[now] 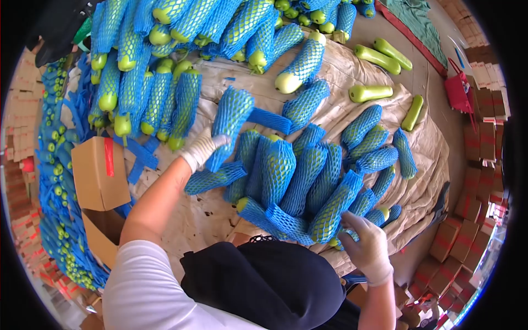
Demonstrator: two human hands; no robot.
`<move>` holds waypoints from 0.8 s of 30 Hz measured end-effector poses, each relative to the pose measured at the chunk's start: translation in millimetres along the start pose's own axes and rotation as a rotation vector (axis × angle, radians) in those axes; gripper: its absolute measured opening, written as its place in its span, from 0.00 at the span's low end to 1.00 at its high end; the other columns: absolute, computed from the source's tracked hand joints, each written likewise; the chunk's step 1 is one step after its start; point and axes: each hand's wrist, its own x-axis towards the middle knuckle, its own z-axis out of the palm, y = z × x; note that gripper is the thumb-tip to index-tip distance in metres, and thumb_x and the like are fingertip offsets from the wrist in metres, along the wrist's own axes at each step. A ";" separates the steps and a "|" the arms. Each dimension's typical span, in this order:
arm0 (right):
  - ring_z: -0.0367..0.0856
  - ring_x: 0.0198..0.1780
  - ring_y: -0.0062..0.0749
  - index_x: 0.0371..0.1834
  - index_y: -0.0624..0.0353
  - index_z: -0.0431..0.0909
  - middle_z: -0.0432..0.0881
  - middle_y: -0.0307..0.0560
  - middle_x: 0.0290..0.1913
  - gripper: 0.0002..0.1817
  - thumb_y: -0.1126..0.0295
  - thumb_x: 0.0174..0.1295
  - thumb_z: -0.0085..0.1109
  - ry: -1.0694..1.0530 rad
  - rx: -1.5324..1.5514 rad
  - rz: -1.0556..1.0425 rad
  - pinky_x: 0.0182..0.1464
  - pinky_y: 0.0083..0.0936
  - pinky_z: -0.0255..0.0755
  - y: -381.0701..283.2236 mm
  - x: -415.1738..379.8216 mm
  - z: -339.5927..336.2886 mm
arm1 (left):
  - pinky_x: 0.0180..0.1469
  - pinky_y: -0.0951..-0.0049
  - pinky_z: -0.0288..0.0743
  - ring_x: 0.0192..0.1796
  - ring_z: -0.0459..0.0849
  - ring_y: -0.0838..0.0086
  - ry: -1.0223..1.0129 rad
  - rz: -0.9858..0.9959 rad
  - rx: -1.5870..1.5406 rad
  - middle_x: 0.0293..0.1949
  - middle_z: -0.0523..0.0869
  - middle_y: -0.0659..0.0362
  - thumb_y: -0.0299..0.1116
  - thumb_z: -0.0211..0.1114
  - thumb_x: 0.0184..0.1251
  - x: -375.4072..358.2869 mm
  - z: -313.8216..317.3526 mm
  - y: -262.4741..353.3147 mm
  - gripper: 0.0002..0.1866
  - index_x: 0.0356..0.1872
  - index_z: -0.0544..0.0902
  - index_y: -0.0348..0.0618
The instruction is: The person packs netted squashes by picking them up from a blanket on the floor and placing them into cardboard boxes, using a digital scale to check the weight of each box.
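L hand (204,147), white-gloved, grips a long green gourd in blue mesh (234,110) over the wrinkled tan cloth (429,159), R hand (367,247), white-gloved, loosely spread by the blue-netted gourd cluster (279,170); one-handed hold could slip, prob. b/c mesh slides.

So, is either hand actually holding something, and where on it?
The left hand seems to hold a blue-netted vegetable by the side of its nearer half. Whether the right hand, close to another netted vegetable, grips anything cannot be told.
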 end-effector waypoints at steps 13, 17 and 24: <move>0.82 0.44 0.45 0.59 0.68 0.68 0.79 0.56 0.50 0.46 0.36 0.50 0.63 0.223 1.567 0.295 0.49 0.39 0.78 28.0 24.9 60.6 | 0.63 0.54 0.64 0.62 0.70 0.51 0.946 -0.039 1.223 0.60 0.72 0.46 0.52 0.73 0.47 65.3 -72.1 -53.5 0.46 0.67 0.62 0.46; 0.81 0.45 0.45 0.62 0.64 0.65 0.78 0.57 0.52 0.43 0.40 0.55 0.61 0.592 1.403 0.271 0.53 0.41 0.76 49.7 -60.1 16.9 | 0.59 0.53 0.65 0.58 0.71 0.53 0.885 -0.100 1.145 0.58 0.70 0.48 0.56 0.75 0.42 46.8 -43.7 -22.5 0.51 0.69 0.60 0.53; 0.80 0.46 0.45 0.66 0.61 0.62 0.76 0.58 0.55 0.37 0.49 0.60 0.60 0.966 1.259 0.067 0.52 0.39 0.75 50.4 -218.1 -64.2 | 0.54 0.53 0.73 0.51 0.80 0.48 0.704 0.055 0.807 0.50 0.79 0.39 0.39 0.77 0.43 79.9 -52.5 -61.6 0.40 0.58 0.67 0.37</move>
